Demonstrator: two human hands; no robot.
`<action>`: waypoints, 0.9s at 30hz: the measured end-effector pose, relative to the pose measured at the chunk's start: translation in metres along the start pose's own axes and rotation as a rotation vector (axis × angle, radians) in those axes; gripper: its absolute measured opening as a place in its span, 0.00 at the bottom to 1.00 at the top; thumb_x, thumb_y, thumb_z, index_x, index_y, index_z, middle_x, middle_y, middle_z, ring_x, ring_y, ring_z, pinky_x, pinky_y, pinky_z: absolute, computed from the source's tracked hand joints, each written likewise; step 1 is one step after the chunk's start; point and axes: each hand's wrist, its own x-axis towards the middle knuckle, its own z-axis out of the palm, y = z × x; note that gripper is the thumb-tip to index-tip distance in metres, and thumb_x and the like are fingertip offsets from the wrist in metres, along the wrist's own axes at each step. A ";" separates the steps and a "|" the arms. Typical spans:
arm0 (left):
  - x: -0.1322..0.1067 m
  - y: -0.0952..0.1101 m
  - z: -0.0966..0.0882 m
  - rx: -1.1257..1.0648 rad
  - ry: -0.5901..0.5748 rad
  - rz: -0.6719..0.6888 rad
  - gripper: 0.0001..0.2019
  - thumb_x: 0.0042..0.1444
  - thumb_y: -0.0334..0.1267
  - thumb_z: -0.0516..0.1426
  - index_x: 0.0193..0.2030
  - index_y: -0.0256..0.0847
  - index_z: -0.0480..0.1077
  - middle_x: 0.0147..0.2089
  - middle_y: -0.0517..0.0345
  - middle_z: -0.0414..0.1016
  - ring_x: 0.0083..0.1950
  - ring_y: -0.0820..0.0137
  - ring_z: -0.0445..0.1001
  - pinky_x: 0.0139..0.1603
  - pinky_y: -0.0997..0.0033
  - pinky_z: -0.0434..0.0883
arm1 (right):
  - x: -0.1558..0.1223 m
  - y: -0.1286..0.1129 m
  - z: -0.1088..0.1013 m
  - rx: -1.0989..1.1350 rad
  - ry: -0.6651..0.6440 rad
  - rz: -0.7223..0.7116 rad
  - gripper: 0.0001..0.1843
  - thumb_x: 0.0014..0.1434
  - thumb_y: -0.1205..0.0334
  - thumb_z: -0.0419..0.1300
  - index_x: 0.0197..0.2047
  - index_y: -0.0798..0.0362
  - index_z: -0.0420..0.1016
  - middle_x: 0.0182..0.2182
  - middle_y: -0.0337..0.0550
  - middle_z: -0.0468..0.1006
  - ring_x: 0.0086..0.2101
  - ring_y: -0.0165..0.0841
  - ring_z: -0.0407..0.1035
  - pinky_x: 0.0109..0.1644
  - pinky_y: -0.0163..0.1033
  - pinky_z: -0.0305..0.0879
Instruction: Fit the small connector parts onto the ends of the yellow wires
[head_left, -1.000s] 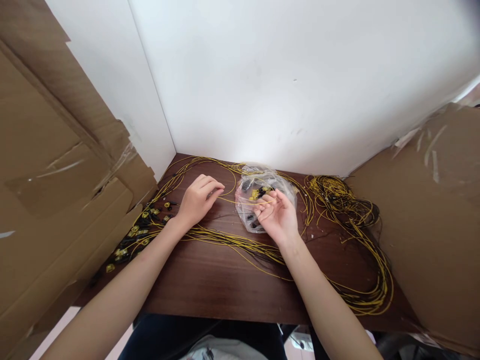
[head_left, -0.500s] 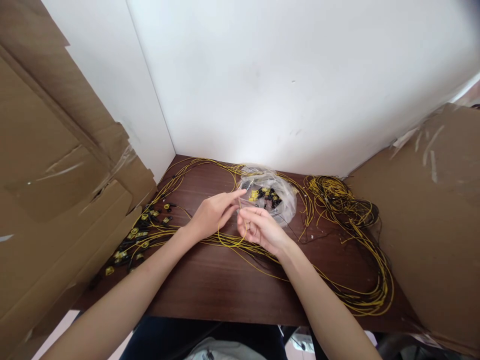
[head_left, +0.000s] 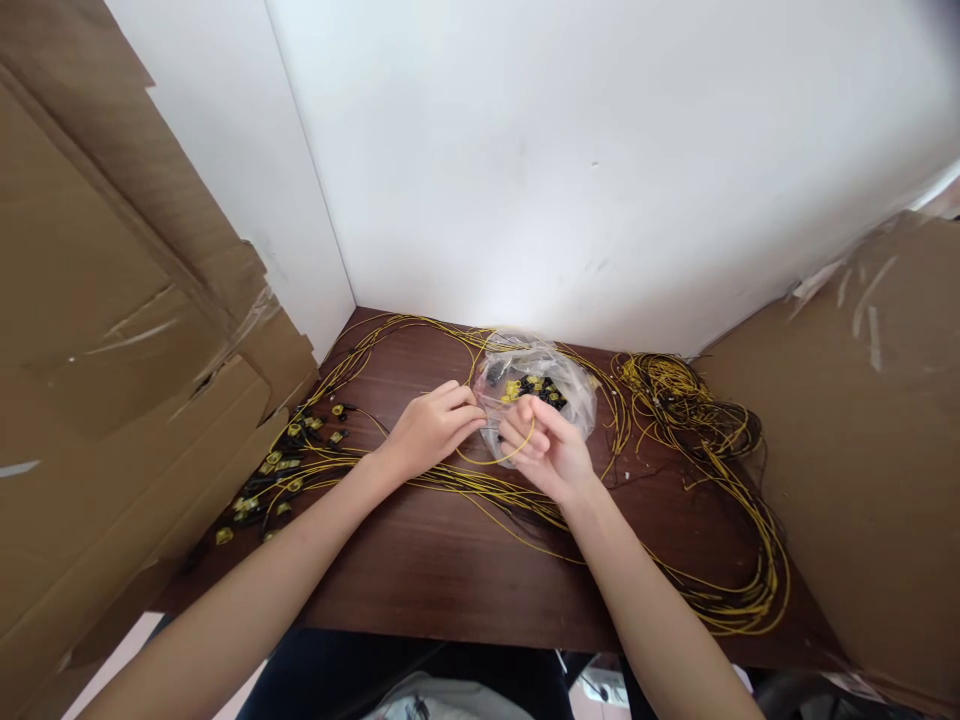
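My left hand [head_left: 431, 432] is closed in a pinch, its fingertips at the near left side of a clear plastic bag [head_left: 579, 405]. Opposite it, my right hand [head_left: 551, 455] has its fingers curled and pinched on a thin yellow wire [head_left: 491, 462]. The wire hangs in a slack loop between the two hands, and thin strands stretch from one set of fingertips to the other. What exactly lies between the left fingertips is too small to make out, though the wire runs to them. Small yellow and black parts [head_left: 534, 388] lie in the bag.
Long yellow and black wires [head_left: 502, 490] run across the brown table [head_left: 450, 580]. Their ends with yellow and black fittings [head_left: 277, 475] lie at the left. A tangled wire bundle [head_left: 667, 390] sits at the back right. Cardboard [head_left: 135, 330] stands on both sides, before a white wall [head_left: 525, 180].
My right hand has moved right and slightly up, away from my left hand, drawing the wire loop with it. The left fingers have curled in from a more stretched pose.
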 end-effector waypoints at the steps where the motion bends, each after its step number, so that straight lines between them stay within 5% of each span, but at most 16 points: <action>1: 0.000 0.000 0.001 0.006 -0.004 -0.004 0.12 0.62 0.37 0.49 0.36 0.38 0.72 0.37 0.53 0.72 0.38 0.71 0.65 0.38 0.71 0.66 | 0.000 -0.002 -0.001 0.041 0.016 -0.034 0.10 0.55 0.59 0.61 0.25 0.54 0.70 0.13 0.28 0.48 0.16 0.22 0.40 0.17 0.26 0.42; 16: -0.001 -0.005 -0.001 0.020 -0.020 -0.021 0.12 0.63 0.34 0.48 0.44 0.38 0.71 0.39 0.52 0.73 0.41 0.68 0.66 0.42 0.69 0.67 | -0.022 -0.068 -0.053 0.487 0.003 -0.691 0.08 0.56 0.69 0.56 0.26 0.49 0.67 0.15 0.31 0.61 0.18 0.24 0.57 0.17 0.28 0.56; 27: -0.001 -0.005 0.000 -0.063 0.007 -0.131 0.23 0.61 0.32 0.49 0.63 0.40 0.52 0.39 0.55 0.73 0.39 0.69 0.69 0.42 0.69 0.69 | -0.024 -0.075 -0.060 0.429 0.086 -0.682 0.06 0.56 0.66 0.56 0.27 0.51 0.68 0.14 0.30 0.57 0.17 0.24 0.54 0.17 0.29 0.53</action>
